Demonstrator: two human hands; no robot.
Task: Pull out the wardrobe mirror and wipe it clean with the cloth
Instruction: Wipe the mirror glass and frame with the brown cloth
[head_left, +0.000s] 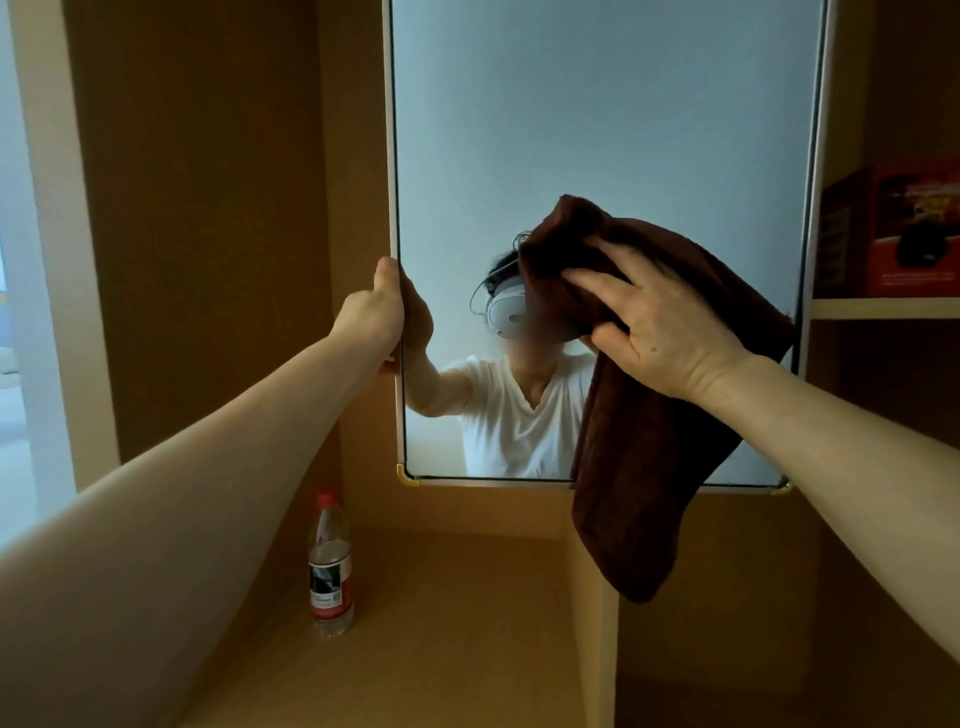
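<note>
The tall wardrobe mirror with a pale frame stands pulled out in front of me, filling the upper middle of the view. My left hand grips its left edge at mid height, fingers wrapped behind the frame. A dark brown cloth lies against the glass at centre right, its lower end hanging past the mirror's bottom edge. My right hand holds the cloth bunched near its top and presses it onto the glass. The mirror reflects a person in a white shirt.
A clear plastic bottle with a red cap stands on the wooden wardrobe shelf below left of the mirror. An orange and black box sits on a shelf at right. A vertical wooden divider runs beneath the mirror.
</note>
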